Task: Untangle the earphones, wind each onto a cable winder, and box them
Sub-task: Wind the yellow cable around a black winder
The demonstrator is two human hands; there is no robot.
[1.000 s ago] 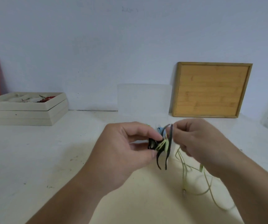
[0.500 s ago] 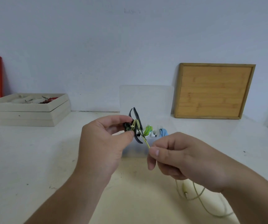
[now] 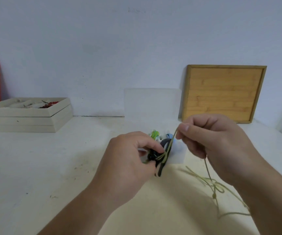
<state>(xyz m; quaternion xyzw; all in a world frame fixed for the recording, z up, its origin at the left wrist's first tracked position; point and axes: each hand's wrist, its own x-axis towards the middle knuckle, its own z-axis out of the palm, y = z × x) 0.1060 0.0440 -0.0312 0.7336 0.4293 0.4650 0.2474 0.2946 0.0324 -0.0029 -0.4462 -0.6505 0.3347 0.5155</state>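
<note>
Left hand (image 3: 128, 160) grips the winder (image 3: 160, 167); right hand (image 3: 210, 141) pinches the cord (image 3: 172, 139) just above it. Slack lying right of the winder may knot and jam the winding.

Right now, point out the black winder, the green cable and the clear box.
black winder (image 3: 160, 170), head view, its lower arm
green cable (image 3: 173, 138), head view, taut stretch above the winder
clear box (image 3: 152, 102), head view, its upright lid

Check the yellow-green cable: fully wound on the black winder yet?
Partly wound. A few turns cross the black winder in the left hand; the right hand pinches the cable, and loose loops lie on the table.
</note>
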